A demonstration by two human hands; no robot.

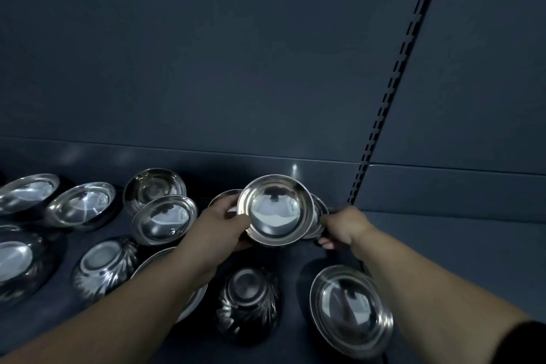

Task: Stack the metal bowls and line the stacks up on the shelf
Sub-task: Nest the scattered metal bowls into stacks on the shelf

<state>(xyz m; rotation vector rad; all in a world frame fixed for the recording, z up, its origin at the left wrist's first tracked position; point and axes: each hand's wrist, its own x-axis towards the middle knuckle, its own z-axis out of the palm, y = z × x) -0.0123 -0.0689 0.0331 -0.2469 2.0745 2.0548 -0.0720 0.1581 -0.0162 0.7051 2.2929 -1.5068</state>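
Left hand (220,226) grasping rim of round, polished steel bowl (276,210), raised and tilted above dark matte shelf (443,245). Right hand (344,226) pinching edge of second bowl (317,217) behind it. Smooth dishes and upturned fluted bowl (248,301) scattered nearby.

My two forearms enter from the bottom of the frame, both bare from wrist to well above mid-arm. My left hand (220,226) carries no ring, watch or band that can be made out, and neither does my right hand (344,226). The only clothing visible is a dark, apparently black sleeve (524,343) at the bottom right corner, covering my right upper arm. The dim light leaves finer detail of the fabric unclear.
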